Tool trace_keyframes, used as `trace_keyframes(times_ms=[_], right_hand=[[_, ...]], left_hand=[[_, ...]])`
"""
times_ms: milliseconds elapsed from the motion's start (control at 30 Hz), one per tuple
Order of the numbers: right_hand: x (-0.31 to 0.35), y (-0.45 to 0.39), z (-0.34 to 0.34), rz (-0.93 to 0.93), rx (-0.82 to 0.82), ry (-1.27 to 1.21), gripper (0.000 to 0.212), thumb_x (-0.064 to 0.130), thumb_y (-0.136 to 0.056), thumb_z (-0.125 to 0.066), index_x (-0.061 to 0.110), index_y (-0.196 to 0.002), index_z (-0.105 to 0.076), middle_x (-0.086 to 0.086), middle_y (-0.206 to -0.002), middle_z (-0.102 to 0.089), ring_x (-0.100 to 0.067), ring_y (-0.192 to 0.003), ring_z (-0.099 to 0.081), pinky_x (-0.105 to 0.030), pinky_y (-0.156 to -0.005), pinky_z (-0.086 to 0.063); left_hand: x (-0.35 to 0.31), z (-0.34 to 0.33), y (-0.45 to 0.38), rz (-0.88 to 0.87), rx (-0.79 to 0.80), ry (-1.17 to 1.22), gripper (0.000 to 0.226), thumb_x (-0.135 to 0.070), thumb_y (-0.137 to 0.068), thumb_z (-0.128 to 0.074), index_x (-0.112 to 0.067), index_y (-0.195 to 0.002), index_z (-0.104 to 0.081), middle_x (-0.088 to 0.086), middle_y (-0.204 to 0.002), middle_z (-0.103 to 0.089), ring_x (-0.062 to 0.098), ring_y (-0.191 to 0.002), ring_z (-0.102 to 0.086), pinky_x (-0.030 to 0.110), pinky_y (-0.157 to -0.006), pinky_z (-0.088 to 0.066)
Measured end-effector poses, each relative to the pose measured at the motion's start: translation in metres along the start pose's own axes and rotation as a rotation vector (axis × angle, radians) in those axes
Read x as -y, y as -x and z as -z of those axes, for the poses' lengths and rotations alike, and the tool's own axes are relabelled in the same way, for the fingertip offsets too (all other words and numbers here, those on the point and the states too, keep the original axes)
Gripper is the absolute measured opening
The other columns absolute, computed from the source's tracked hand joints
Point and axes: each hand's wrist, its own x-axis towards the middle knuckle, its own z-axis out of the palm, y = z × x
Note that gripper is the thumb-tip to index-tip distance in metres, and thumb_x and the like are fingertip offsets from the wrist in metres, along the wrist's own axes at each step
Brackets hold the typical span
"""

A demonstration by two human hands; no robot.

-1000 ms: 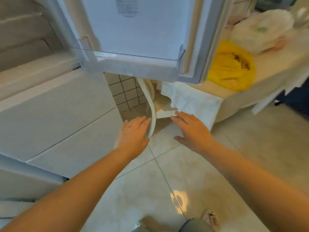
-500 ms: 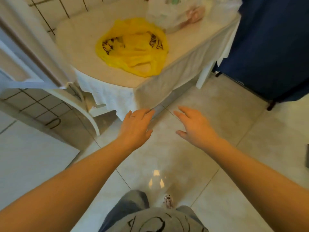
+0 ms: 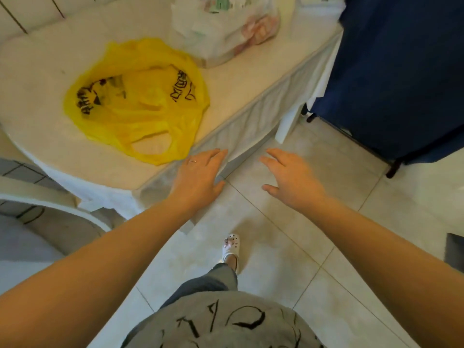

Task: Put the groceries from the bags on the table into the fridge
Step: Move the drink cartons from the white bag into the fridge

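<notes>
A flat yellow plastic bag (image 3: 135, 101) with black print lies on the white-clothed table (image 3: 45, 71). Behind it stands a translucent white bag (image 3: 221, 28) with groceries inside. My left hand (image 3: 198, 177) hovers at the table's near edge, fingers straight, holding nothing. My right hand (image 3: 288, 177) is out over the floor to the right, fingers spread and empty. The fridge is out of view.
A dark blue cloth-covered piece of furniture (image 3: 396, 76) stands right of the table. A white plastic chair (image 3: 50, 209) sits at the left under the table's edge. Pale floor tiles (image 3: 301, 247) spread below my hands, with my foot in a white shoe (image 3: 231, 247).
The view has swung from the open fridge door to the table. Both bags have come closer and larger. My hands stay empty and outstretched, the left now at the table edge.
</notes>
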Motion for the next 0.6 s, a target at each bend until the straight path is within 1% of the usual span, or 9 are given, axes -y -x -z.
trace_keyframes(times_ms=[167, 333, 500, 567, 600], right_hand=[[-0.071, -0.080, 0.029, -0.026, 0.015, -0.018, 0.068, 0.037, -0.086, -0.062, 0.013, -0.143, -0.034, -0.009, -0.151, -0.029, -0.026, -0.137, -0.029, -0.038, -0.111, -0.023], [-0.137, -0.145, 0.048, -0.046, -0.015, -0.046, 0.067, 0.034, -0.087, -0.062, 0.015, -0.144, -0.032, -0.006, -0.151, -0.028, -0.026, -0.138, -0.027, -0.039, -0.112, -0.023], [-0.210, -0.214, 0.062, 0.030, -0.039, -0.099, 0.066, 0.028, -0.084, -0.066, 0.012, -0.141, -0.038, -0.010, -0.150, -0.031, -0.028, -0.137, -0.029, -0.040, -0.111, -0.023], [-0.244, -0.249, 0.068, 0.104, -0.045, -0.087, 0.065, 0.026, -0.083, -0.068, 0.010, -0.140, -0.040, -0.012, -0.149, -0.033, -0.030, -0.137, -0.030, -0.045, -0.111, -0.026], [-0.260, -0.268, 0.072, 0.136, -0.040, -0.082, 0.066, 0.026, -0.084, -0.067, 0.011, -0.141, -0.038, -0.011, -0.151, -0.030, -0.029, -0.139, -0.027, -0.046, -0.112, -0.025]], left_hand=[[0.001, 0.008, -0.119, 0.010, 0.001, 0.046, 0.072, -0.039, -0.086, -0.059, -0.020, -0.146, -0.025, 0.004, -0.148, -0.036, 0.024, -0.133, -0.036, 0.045, -0.108, -0.032], [-0.006, 0.013, -0.219, 0.017, -0.003, 0.055, 0.073, -0.041, -0.088, -0.056, -0.024, -0.148, -0.020, 0.000, -0.151, -0.031, 0.019, -0.136, -0.030, 0.042, -0.111, -0.027], [-0.017, 0.011, -0.309, 0.067, 0.000, 0.061, 0.072, -0.041, -0.089, -0.054, -0.025, -0.149, -0.016, 0.000, -0.153, -0.027, 0.020, -0.138, -0.028, 0.043, -0.112, -0.025], [-0.023, 0.009, -0.345, 0.116, -0.022, 0.058, 0.072, -0.041, -0.089, -0.054, -0.025, -0.149, -0.016, 0.000, -0.153, -0.028, 0.020, -0.138, -0.029, 0.043, -0.112, -0.025], [-0.026, 0.009, -0.362, 0.149, -0.039, 0.060, 0.072, -0.041, -0.089, -0.054, -0.025, -0.148, -0.017, 0.000, -0.152, -0.028, 0.020, -0.137, -0.029, 0.043, -0.112, -0.025]])
